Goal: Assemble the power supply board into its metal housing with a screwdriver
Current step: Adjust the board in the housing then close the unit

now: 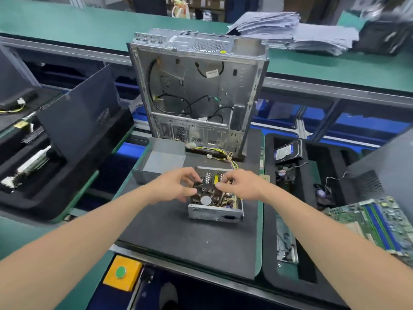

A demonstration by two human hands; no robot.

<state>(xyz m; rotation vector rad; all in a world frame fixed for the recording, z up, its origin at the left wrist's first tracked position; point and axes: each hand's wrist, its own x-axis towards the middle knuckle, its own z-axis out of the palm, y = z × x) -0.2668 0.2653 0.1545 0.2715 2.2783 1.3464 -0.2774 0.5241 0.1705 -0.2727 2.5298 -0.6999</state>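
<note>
I can read nothing here: the white tag (211, 73) in the computer chassis (243, 86), the hard drive's (298, 146) blue label (284, 152) and the metal housing's (214, 213) front markings are all blurred.

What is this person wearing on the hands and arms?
Nothing that shows. The left hand and right hand are bare, with no gloves, rings, watch or wrist strap visible. The left forearm and right forearm are uncovered to the frame edge, with no sleeves in view.
</note>
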